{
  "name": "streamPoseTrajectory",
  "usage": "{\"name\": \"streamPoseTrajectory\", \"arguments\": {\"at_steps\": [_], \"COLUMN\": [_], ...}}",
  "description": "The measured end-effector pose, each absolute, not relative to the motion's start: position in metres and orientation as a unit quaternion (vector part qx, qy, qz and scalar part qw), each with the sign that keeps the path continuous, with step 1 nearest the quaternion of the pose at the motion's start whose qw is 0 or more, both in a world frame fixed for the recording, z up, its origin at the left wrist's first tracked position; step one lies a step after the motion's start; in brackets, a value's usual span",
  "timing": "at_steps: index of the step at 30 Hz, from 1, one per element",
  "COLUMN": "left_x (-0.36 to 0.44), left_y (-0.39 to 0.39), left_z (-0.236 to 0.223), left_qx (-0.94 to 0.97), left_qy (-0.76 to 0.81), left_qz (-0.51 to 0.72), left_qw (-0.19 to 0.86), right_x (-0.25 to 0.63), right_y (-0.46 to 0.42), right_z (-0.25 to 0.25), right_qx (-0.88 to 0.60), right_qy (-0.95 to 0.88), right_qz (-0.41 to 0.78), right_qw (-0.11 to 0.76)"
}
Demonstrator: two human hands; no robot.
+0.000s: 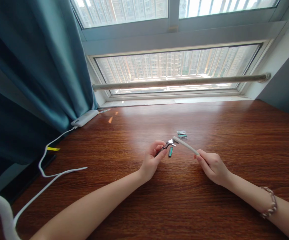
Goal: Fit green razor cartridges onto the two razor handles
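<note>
My left hand [151, 160] is closed around the dark handle of a razor [168, 143], whose shiny metal head points away to the right. A pale toothbrush [187, 146] is gripped by its handle end in my right hand [213, 166]. Its brush head meets the razor's head, bristle side toward the metal. Just below the razor head, a green and black blade cartridge [170, 152] lies on the wooden table [144, 206]. Behind the brush sits a small clear pack of blade cartridges [181, 134] with green strips.
A white power strip or adapter [85, 118] lies at the table's left edge beside the blue curtain [47, 60], with a white cable [44, 160] running from it. A yellow tag [53, 149] is nearby. A metal rail [179, 81] crosses the window beyond the table.
</note>
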State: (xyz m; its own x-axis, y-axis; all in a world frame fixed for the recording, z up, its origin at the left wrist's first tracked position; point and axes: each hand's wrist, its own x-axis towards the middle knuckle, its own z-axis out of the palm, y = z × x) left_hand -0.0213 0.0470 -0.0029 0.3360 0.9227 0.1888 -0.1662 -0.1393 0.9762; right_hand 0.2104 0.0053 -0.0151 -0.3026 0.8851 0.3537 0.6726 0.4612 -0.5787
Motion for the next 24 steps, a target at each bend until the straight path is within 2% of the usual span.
{"name": "streamPoseTrajectory", "arguments": {"at_steps": [6,15,24], "left_x": [-0.023,-0.036,-0.035], "left_y": [0.045,0.068,0.064], "left_z": [-0.002,-0.003,0.0], "left_qx": [0.634,0.772,0.792], "left_qy": [0.351,0.381,0.412], "left_qz": [0.477,0.488,0.449], "left_qw": [0.497,0.142,0.029], "right_x": [0.21,0.212,0.212], "right_y": [0.007,0.01,0.008], "right_z": [-0.013,-0.016,-0.018], "right_qx": [-0.498,-0.54,-0.534], "right_qy": [-0.777,-0.755,-0.766], "right_qz": [0.182,0.101,0.026], "right_qw": [0.339,0.357,0.356]}}
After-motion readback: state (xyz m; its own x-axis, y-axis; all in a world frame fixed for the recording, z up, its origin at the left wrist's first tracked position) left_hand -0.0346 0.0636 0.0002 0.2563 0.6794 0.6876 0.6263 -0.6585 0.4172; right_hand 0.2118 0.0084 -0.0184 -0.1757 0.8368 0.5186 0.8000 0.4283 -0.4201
